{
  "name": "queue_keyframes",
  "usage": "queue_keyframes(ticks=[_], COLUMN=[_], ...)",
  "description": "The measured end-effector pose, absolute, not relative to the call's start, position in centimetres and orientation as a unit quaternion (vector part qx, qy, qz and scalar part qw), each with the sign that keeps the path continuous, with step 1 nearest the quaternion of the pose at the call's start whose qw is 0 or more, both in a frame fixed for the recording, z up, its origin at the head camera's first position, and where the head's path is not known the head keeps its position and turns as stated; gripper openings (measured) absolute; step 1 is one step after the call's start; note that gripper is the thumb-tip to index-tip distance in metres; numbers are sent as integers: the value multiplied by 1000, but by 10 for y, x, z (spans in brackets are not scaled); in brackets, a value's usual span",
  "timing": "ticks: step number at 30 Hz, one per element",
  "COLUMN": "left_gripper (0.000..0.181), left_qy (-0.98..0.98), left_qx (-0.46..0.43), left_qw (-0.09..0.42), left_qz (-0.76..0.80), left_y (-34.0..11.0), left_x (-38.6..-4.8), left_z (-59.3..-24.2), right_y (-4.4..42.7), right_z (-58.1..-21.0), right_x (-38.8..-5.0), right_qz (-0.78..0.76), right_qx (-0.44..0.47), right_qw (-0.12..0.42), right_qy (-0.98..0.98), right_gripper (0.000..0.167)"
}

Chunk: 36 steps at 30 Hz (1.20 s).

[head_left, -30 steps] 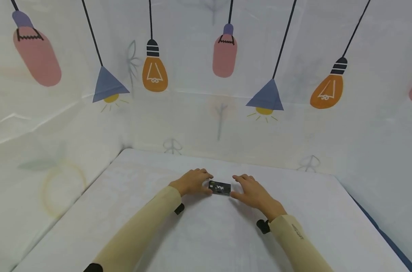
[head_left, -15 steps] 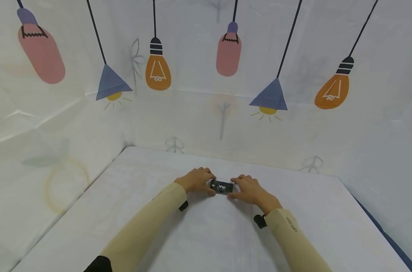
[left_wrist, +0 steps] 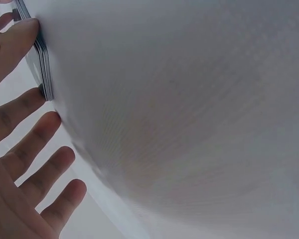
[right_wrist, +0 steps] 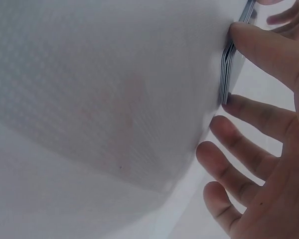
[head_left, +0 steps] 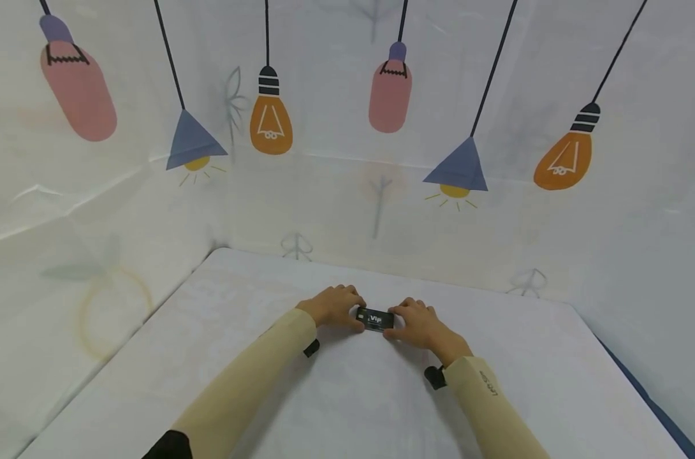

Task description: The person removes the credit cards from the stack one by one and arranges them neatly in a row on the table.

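Two long beige fabric sleeves (head_left: 250, 382) extend forward over a flat white-covered table (head_left: 347, 401). The left hand (head_left: 335, 308) is partly closed, its thumb and index fingertip pinching opposite corners of one short end of a stack of thin, rectangular cards, apparently plastic (head_left: 375, 320), with a black top face; its other fingers spread loosely. The right hand (head_left: 422, 324) mirrors it at the other end, its remaining fingers holding nothing. The stack sits between them, toward the table's far side; whether it touches the surface I cannot tell. For a sound hold, I'd press evenly from both ends and keep the edges flush: a dark gap shows between layers in the right wrist view, and uneven pressure could fan them. The long axis runs from hand to hand, the right end slightly nearer the person; white "Vip" lettering reads upright from the person's side. Beyond hangs a pale, lamp-printed sheet (head_left: 330, 204).
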<state>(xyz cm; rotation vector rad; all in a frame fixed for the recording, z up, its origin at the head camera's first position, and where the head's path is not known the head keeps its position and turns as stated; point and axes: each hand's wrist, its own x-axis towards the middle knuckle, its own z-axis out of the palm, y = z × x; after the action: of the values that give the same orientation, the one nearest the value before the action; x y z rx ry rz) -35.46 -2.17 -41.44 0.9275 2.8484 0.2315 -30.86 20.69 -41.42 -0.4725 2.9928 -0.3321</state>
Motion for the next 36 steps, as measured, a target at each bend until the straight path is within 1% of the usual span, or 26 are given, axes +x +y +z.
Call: queue_keyframes(ticks=[22, 27, 32, 36], left_gripper=[59, 57, 57, 60], left_qy=[944, 942, 939, 937], left_qx=[307, 316, 318, 331], left_qw=[88, 86, 96, 81], left_qz=[81, 81, 95, 82], left_y=[-23, -28, -33, -36], left_x=[-362, -359, -352, -347], left_z=[-413, -405, -394, -386], right_y=[206, 204, 202, 199], right_z=[-412, -408, -405, -401], right_x=[-309, -307, -307, -305], right_qz=[-119, -120, -119, -115], right_qx=[-162, -177, -198, -207], right_qw=[28, 17, -1, -19], right_qy=[979, 977, 973, 971], right_gripper=[59, 60, 55, 53])
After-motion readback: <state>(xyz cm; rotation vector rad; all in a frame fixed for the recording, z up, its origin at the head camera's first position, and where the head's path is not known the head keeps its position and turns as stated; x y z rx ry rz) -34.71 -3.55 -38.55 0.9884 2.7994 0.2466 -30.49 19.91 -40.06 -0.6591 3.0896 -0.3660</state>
